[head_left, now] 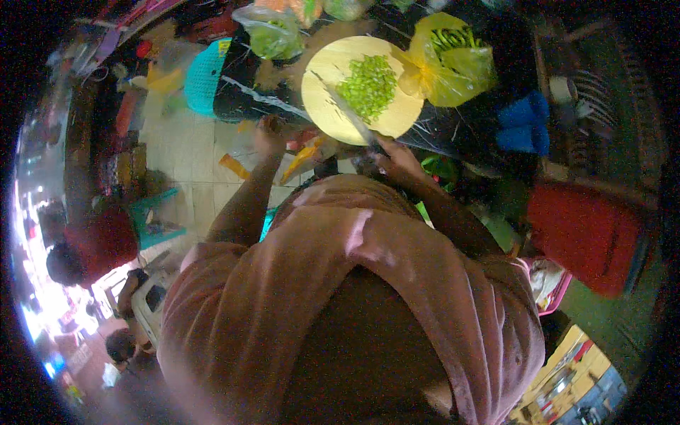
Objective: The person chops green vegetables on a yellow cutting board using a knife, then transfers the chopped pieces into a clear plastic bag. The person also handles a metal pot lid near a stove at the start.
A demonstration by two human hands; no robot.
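A round, pale cutting board [324,114] lies on the dark marble-patterned table [247,106]. Chopped green vegetable pieces [369,87] are heaped at its middle. My right hand [401,162] grips the dark handle of a kitchen knife [348,114]. The blade crosses the board's near side and points up and left, beside the heap. Off the table's near edge, left of the board, is my left hand [271,133]. It looks curled, but blur hides whether its fingers hold anything. Touching the board's right side is a yellow plastic bag [451,79] with long green vegetables [454,40] at its opening.
A clear bag of green produce [273,40] sits behind the board's left side. A turquoise basket [202,79] stands at the table's left end, a blue container [523,125] at the right. Other people, one in a red top [103,241], are at the lower left. A red container [581,236] is at right.
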